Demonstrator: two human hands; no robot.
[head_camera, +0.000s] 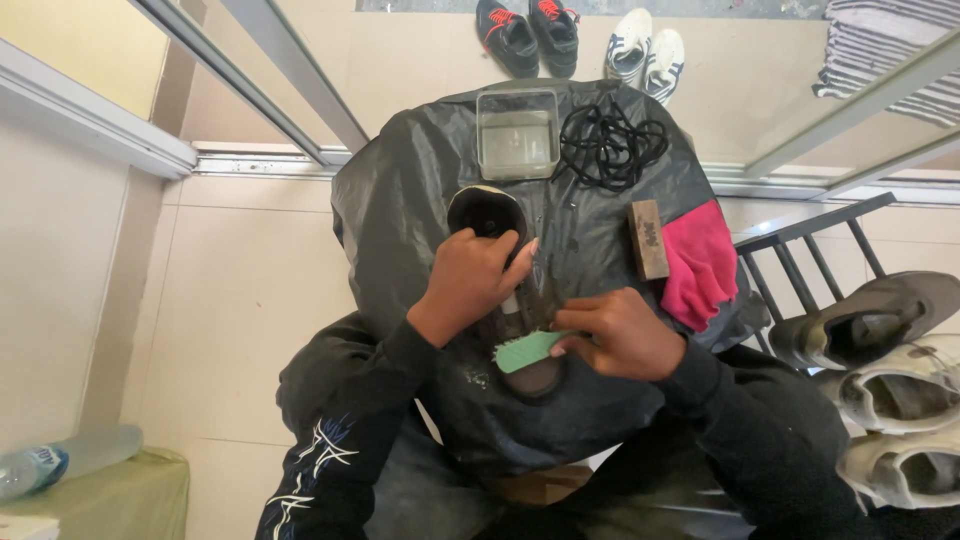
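Dark-sleeved forearms are reaching forward from the bottom of the view, the left sleeve carrying a white and blue pattern.

Left hand (470, 280): lying curled over the middle of a dark shoe (497, 270), fingers wrapped down around its upper, thumb stretching out to the right; it is clasping the shoe and covering most of it.

Right hand (622, 333): fingers folded together, pinching the back of a green brush (527, 351); the brush is pointing left, resting against the near end of the shoe.

Dark shoe: lying on a tabletop draped in black plastic sheeting (400, 200), opening facing away from the person, near end hanging over the lap.

Items lying further back on the sheeting:
- clear square tub (517, 133), holding cloudy water, just beyond the shoe;
- tangle of black laces (610, 145), sitting right of the tub;
- brown block (648, 239), touching a pink cloth (700, 262) on its right.

Items standing around the tabletop:
- black metal rack (800, 262) at right, carrying a grey shoe (865, 320) and pale shoes (900, 395) below it;
- black pair with red laces (527, 35) and white pair (645, 50), sitting on the floor past the glass door;
- plastic bottle (65, 458), lying at lower left on a green cloth.
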